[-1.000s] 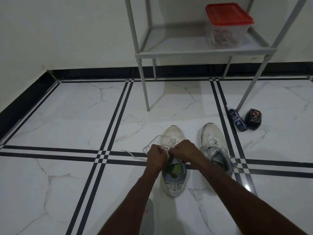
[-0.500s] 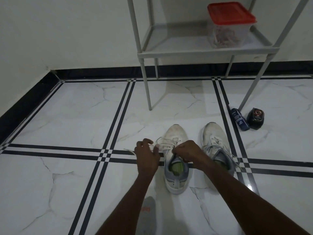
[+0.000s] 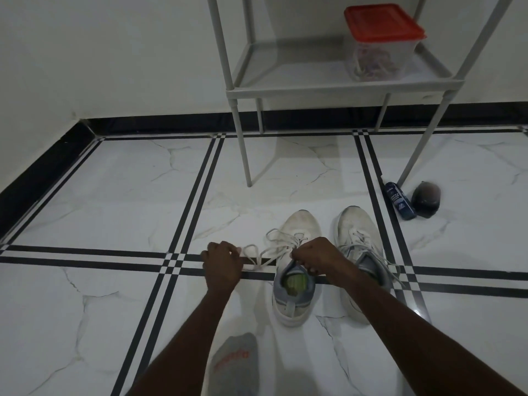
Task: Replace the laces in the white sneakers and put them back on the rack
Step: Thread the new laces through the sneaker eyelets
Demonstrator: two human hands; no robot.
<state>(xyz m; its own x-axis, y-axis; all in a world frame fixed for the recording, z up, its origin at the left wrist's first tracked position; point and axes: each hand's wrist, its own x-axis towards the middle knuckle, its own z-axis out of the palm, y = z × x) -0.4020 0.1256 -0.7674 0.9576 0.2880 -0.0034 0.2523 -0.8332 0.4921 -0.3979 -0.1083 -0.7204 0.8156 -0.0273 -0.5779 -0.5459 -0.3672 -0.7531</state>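
Two white sneakers stand side by side on the marble floor, toes pointing away from me. The left sneaker (image 3: 297,270) has a grey heel and a green insole, and its white lace (image 3: 265,251) hangs loose in loops off its left side. My left hand (image 3: 223,265) pinches that lace out to the left of the shoe, low over the floor. My right hand (image 3: 314,258) grips the tongue at the shoe's opening. The right sneaker (image 3: 357,238) is still laced, its lace ends trailing; my right forearm covers its heel.
A grey metal rack (image 3: 314,87) stands behind the shoes; a clear box with a red lid (image 3: 380,44) sits on its shelf. A blue can (image 3: 399,203) and a dark round object (image 3: 426,199) lie by the rack's right leg. My grey sock (image 3: 237,364) shows at the bottom.
My left hand has moved left away from the shoe, drawing the lace out with it. My right hand stays on the left sneaker's tongue.
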